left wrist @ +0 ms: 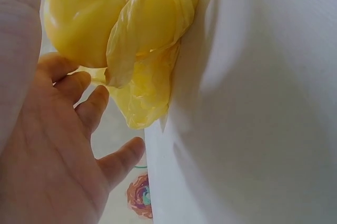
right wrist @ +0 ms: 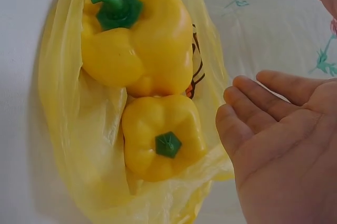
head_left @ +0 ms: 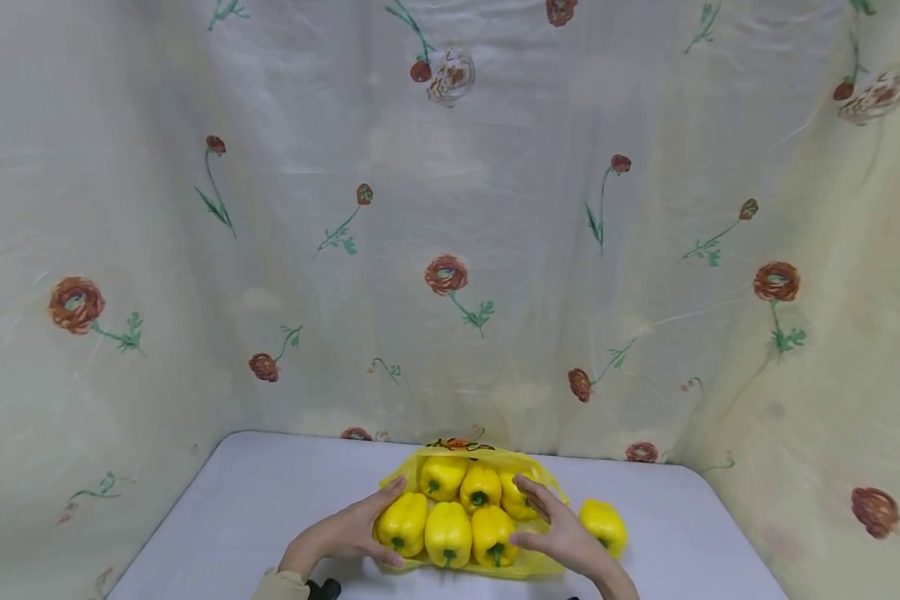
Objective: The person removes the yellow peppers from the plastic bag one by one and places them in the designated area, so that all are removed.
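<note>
Head view, yellow peppers point(head_left: 447, 532) in yellow bag point(head_left: 532, 568), black-orange print point(head_left: 459, 444) illegible

Six yellow peppers point(head_left: 447, 531) lie in an open yellow bag point(head_left: 534, 567).

The right hand point(head_left: 562, 537) partly hides the yellow bell pepper point(head_left: 515, 504) at the far right of the yellow plastic bag point(head_left: 528, 568). Print point(head_left: 457, 445) at the bag's far edge is too small to make out. The head view's lower edge cuts off the left beige sleeve point(head_left: 281, 586) and a black object point(head_left: 330, 590) beside it, its kind unclear.
</note>
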A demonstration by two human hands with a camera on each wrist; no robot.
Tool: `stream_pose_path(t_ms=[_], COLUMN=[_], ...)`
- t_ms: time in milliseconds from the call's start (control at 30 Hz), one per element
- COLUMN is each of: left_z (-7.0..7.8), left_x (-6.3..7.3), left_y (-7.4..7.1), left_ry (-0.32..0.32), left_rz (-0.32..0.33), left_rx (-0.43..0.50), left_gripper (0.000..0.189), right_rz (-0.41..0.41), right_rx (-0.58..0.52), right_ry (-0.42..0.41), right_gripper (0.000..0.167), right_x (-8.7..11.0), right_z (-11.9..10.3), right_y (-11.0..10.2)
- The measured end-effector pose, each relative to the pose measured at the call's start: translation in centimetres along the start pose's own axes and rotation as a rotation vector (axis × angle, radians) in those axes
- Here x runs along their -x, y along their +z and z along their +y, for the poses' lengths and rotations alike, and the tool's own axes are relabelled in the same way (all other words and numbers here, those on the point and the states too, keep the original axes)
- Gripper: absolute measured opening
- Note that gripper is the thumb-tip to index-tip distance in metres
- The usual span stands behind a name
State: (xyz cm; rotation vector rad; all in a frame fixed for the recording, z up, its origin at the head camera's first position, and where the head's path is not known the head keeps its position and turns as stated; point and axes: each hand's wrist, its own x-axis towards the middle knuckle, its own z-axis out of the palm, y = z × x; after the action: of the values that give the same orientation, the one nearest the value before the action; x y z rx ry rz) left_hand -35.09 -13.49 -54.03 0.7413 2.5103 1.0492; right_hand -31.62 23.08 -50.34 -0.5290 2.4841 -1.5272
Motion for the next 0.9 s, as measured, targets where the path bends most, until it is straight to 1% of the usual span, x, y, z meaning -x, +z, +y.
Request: stream_pose_path(t_ms=[267,400,567,767,900], left_z=[-0.1,-0.2,-0.2,0.0,-0.1], left_x=[0.0,0.0,-0.1,-0.1,-0.1], left_y=[-0.2,-0.3,-0.4,-0.2,0.0], left_ry=[0.014,0.018,0.012,-0.001,-0.007], left_rz=[-0.004,-0.008,-0.002,0.0,-0.001], left_rx=[0.004,0.013,0.019,0.014,0.013], left_gripper=[0.111,0.111,0.111,0.111,0.111], right_rz=[-0.035,-0.04,-0.043,-0.056,-0.077], right_rx=[-0.007,0.028,0.062,0.064,0.064], right_ry=[0.026,0.032,0.042,0.058,0.05], right_gripper=[0.084,0.083,0.083,0.084,0.083], right_x=[-0.5,-1.0,-1.6,-2.0,-2.3], right_z=[-0.1,-0.1,-0.2,-0.3,0.0], right_y=[0.3,0.4,0.4,0.4,0.4])
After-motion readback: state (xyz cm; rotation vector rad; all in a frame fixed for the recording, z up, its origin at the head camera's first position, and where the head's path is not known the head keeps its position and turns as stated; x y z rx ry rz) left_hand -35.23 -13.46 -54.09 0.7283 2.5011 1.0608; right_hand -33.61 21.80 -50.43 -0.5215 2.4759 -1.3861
